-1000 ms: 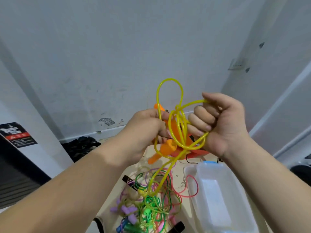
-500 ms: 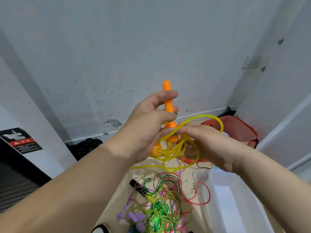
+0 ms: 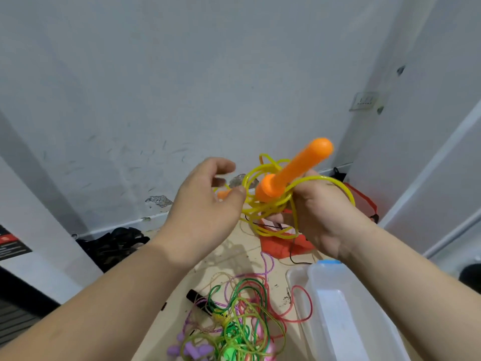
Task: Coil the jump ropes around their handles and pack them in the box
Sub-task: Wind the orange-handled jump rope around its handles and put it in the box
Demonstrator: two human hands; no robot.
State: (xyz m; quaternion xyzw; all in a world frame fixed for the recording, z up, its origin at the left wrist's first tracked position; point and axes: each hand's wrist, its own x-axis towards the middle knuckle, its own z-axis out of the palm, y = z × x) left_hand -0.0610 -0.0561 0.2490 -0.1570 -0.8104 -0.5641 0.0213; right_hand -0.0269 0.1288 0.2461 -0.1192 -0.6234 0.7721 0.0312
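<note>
My right hand (image 3: 320, 217) grips an orange jump-rope handle (image 3: 296, 170) at its base, the handle pointing up and to the right. Yellow rope (image 3: 263, 204) is looped loosely around that base and over my right fingers. My left hand (image 3: 205, 201) hovers just left of the coil with loosely curled fingers, its thumb near the rope. The tip of a second orange handle (image 3: 222, 194) peeks out behind that thumb; I cannot tell whether it is held. A clear plastic box (image 3: 338, 308) stands at the lower right. A tangle of green, red, pink and purple ropes (image 3: 242, 332) lies on the floor.
A black handle (image 3: 197, 299) sticks out of the tangle. An orange bag (image 3: 283, 246) and a thin black cable lie behind the box by the wall. Dark cloth (image 3: 114, 243) is heaped at the left baseboard. White walls close in ahead and to the right.
The orange handle passed from my left hand to my right and tilted to the right. My left hand let go and drew back to the left. The view dipped lower.
</note>
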